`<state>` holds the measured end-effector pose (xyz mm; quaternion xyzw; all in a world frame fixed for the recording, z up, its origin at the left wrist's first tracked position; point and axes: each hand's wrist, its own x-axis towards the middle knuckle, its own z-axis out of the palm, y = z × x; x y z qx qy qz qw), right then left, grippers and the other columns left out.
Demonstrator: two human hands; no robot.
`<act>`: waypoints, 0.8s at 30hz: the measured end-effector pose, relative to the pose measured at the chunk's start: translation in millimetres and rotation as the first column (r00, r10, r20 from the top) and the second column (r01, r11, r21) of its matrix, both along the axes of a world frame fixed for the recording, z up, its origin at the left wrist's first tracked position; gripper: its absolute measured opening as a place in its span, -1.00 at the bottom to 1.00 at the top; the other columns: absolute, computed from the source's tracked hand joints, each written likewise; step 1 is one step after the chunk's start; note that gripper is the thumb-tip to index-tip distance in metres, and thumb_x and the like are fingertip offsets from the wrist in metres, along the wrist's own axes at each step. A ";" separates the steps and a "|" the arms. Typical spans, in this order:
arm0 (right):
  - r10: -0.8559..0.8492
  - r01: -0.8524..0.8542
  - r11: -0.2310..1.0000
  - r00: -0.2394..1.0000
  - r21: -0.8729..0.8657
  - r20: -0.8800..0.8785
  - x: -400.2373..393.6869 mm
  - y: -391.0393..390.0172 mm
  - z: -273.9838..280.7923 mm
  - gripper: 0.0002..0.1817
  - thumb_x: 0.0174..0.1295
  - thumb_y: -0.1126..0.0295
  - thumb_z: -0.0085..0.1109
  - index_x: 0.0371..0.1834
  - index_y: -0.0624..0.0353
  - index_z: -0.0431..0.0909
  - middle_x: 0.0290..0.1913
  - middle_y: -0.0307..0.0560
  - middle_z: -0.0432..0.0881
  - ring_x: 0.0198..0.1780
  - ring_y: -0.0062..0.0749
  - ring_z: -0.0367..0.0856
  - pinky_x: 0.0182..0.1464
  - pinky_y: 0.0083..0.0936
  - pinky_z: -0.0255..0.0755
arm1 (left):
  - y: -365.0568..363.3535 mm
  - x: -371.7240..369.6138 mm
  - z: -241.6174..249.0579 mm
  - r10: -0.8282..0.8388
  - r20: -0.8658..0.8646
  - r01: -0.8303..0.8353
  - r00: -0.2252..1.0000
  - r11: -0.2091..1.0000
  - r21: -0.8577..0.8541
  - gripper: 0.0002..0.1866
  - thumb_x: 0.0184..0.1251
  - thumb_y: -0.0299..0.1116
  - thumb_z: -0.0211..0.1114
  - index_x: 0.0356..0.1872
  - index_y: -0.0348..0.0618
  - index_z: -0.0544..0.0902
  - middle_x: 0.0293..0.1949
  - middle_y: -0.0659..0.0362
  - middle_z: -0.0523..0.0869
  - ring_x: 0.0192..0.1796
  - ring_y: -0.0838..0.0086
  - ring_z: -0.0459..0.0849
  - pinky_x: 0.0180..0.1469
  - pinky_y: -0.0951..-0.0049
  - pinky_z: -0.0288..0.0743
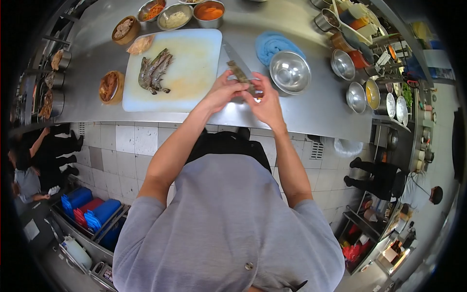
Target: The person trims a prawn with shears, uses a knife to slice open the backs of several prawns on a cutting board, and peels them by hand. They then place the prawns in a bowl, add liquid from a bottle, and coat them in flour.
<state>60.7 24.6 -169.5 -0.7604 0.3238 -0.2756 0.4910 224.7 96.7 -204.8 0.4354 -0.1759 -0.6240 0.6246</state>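
Observation:
A raw, grey-brown shrimp [238, 73] is held up at the front of the steel table, between my two hands. My left hand [224, 92] has its fingers closed around the shrimp's near part. On the other side, my right hand [265, 100] pinches the same end with its fingertips. Beyond the hands a knife [233, 54] lies on the table, its handle hidden. To the left, more whole shrimp [156, 72] lie together on a white cutting board [197, 53]. A pale piece of raw meat [140, 45] rests at the board's far left corner.
An empty steel bowl [290, 73] stands to the right, touching a blue cloth [273, 46]. Wooden bowls of meat [111, 87] sit left of the board. Metal bowls of cut vegetables [209, 13] line the back. Other people [384, 177] stand at both sides.

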 end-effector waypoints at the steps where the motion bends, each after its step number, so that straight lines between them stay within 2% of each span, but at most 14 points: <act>1: -0.048 0.048 0.999 0.999 0.008 -0.002 -8.3 -8.2 -5.9 -0.43 0.26 0.46 0.37 0.34 0.18 0.42 0.01 0.13 0.72 -0.01 -0.27 0.73 -0.11 -0.43 0.61 | -10.5 -9.0 1.7 -0.027 0.003 0.027 1.000 1.000 -0.003 -0.30 0.32 -0.45 0.46 0.38 -0.24 0.24 0.05 -0.04 0.70 0.10 0.37 0.71 0.14 0.40 0.60; 2: -0.094 0.094 0.995 0.996 0.017 -0.003 -16.3 -16.9 -12.3 -0.43 0.26 0.47 0.36 0.34 0.19 0.42 0.02 0.13 0.71 0.00 -0.29 0.72 -0.11 -0.44 0.61 | -19.5 -17.7 3.3 -0.048 -0.013 0.047 0.999 0.999 -0.009 -0.30 0.35 -0.45 0.43 0.40 -0.24 0.22 0.08 -0.04 0.69 0.10 0.36 0.71 0.16 0.40 0.60; 5: -0.208 0.140 0.946 0.955 0.293 0.213 -41.9 -53.8 -31.2 -0.43 0.30 0.47 0.35 0.37 0.18 0.40 0.07 0.05 0.68 0.04 -0.35 0.67 -0.04 -0.48 0.58 | -38.7 -39.4 17.8 -0.109 -0.046 0.107 0.993 0.994 -0.040 -0.24 0.39 -0.43 0.39 0.50 -0.20 0.17 0.18 -0.05 0.64 0.15 0.35 0.69 0.23 0.37 0.59; 6: -0.239 0.124 0.916 0.932 0.382 0.271 -51.5 -68.2 -35.6 -0.44 0.31 0.46 0.35 0.37 0.17 0.40 0.08 0.04 0.68 0.05 -0.36 0.67 -0.01 -0.48 0.57 | -39.7 -42.4 20.4 -0.112 0.038 0.113 0.993 0.993 -0.021 -0.25 0.38 -0.42 0.39 0.50 -0.18 0.19 0.19 -0.05 0.64 0.17 0.36 0.68 0.23 0.37 0.57; 9: -0.348 0.250 0.837 0.929 0.486 0.123 -70.6 -109.6 -43.5 -0.47 0.34 0.38 0.35 0.34 0.24 0.42 0.08 0.05 0.67 0.11 -0.33 0.63 0.10 -0.43 0.53 | -30.8 -38.1 17.5 -0.067 0.282 0.064 0.957 0.998 0.022 -0.32 0.33 -0.39 0.40 0.44 -0.11 0.32 0.18 -0.01 0.66 0.17 0.39 0.63 0.20 0.34 0.54; 11: -0.405 0.402 0.912 0.914 -0.086 -0.020 -83.4 -139.8 -70.6 -0.47 0.34 0.31 0.36 0.28 0.33 0.45 0.06 0.06 0.67 0.11 -0.25 0.62 0.18 -0.33 0.49 | -14.7 -14.3 11.6 0.011 0.554 -0.067 0.833 0.994 0.082 -0.40 0.27 -0.43 0.42 0.32 -0.20 0.43 0.07 0.02 0.68 0.02 0.39 0.65 0.13 0.35 0.56; 13: -0.584 0.403 0.675 0.803 -0.618 -0.114 -104.0 -158.6 -73.6 -0.47 0.30 0.30 0.39 0.22 0.39 0.47 0.02 0.08 0.68 0.13 -0.15 0.60 0.26 -0.25 0.43 | 10.3 21.3 -7.3 0.100 0.769 -0.263 0.631 0.960 0.091 -0.51 0.22 -0.44 0.43 0.19 -0.25 0.52 0.01 0.03 0.69 -0.03 0.36 0.67 0.10 0.35 0.56; 15: -0.674 0.477 0.672 0.711 -0.567 -0.200 -115.2 -171.1 -101.3 -0.53 0.26 0.37 0.37 0.17 0.37 0.49 -0.07 0.06 0.69 -0.05 -0.19 0.67 0.03 -0.30 0.58 | 39.7 80.5 -41.1 0.181 0.906 -0.469 0.382 0.883 0.022 -0.62 0.18 -0.43 0.43 0.03 -0.28 0.61 0.01 0.02 0.70 0.00 0.28 0.69 0.10 0.33 0.56; 16: -0.598 0.519 0.797 0.749 -0.309 -0.286 -109.5 -165.2 -97.6 -0.55 0.25 0.41 0.34 0.16 0.36 0.49 -0.11 0.04 0.69 -0.14 -0.25 0.67 -0.09 -0.34 0.58 | 57.5 107.3 -41.3 0.191 0.957 -0.552 0.217 0.833 -0.041 -0.64 0.14 -0.43 0.44 -0.02 -0.27 0.63 -0.02 0.00 0.70 0.00 0.19 0.68 0.10 0.28 0.56; 17: -0.505 0.529 0.848 0.789 -0.030 -0.350 -107.1 -162.6 -90.7 -0.57 0.25 0.45 0.31 0.15 0.35 0.50 -0.15 0.02 0.69 -0.22 -0.30 0.68 -0.21 -0.39 0.58 | 74.3 130.3 -41.2 0.184 0.982 -0.615 0.052 0.780 -0.114 -0.65 0.10 -0.42 0.45 -0.07 -0.27 0.64 -0.06 -0.02 0.71 0.00 0.10 0.68 0.09 0.23 0.56; 18: -0.399 0.510 0.824 0.831 0.246 -0.386 -104.1 -160.0 -82.7 -0.59 0.24 0.49 0.29 0.15 0.34 0.50 -0.18 0.00 0.70 -0.31 -0.35 0.68 -0.33 -0.44 0.58 | 87.2 149.8 -43.3 0.128 0.991 -0.631 -0.029 0.767 -0.117 -0.64 0.10 -0.42 0.45 -0.06 -0.28 0.65 -0.07 -0.03 0.72 0.01 0.09 0.68 0.11 0.20 0.56; 21: -0.417 0.451 0.857 0.891 0.250 -0.178 -97.7 -156.2 -96.5 -0.72 0.24 0.50 0.23 0.02 0.29 0.56 -0.24 -0.10 0.72 -0.45 -0.52 0.64 -0.56 -0.56 0.47 | 107.4 183.2 -46.3 0.016 0.977 -0.635 -0.214 0.757 -0.152 -0.61 0.09 -0.40 0.45 -0.03 -0.29 0.66 -0.09 -0.05 0.73 0.02 0.02 0.66 0.13 0.12 0.55; 23: -0.372 0.389 0.882 0.921 0.265 -0.115 -81.5 -153.6 -86.3 -0.70 0.23 0.51 0.18 0.04 0.28 0.57 -0.23 -0.11 0.73 -0.42 -0.52 0.64 -0.53 -0.55 0.48 | 112.9 190.0 -45.8 0.022 0.961 -0.577 -0.276 0.796 -0.184 -0.62 0.10 -0.39 0.44 -0.03 -0.29 0.67 -0.11 -0.07 0.75 0.01 -0.05 0.66 0.14 0.06 0.54; 24: -0.353 0.362 0.891 0.932 0.274 -0.085 -67.6 -142.1 -69.4 -0.69 0.23 0.52 0.16 0.05 0.28 0.57 -0.22 -0.12 0.73 -0.41 -0.52 0.65 -0.52 -0.55 0.49 | 113.4 191.8 -44.0 -0.052 0.967 -0.583 -0.249 0.806 -0.107 -0.61 0.10 -0.36 0.45 -0.03 -0.29 0.67 -0.11 -0.08 0.75 0.01 -0.05 0.67 0.13 0.06 0.54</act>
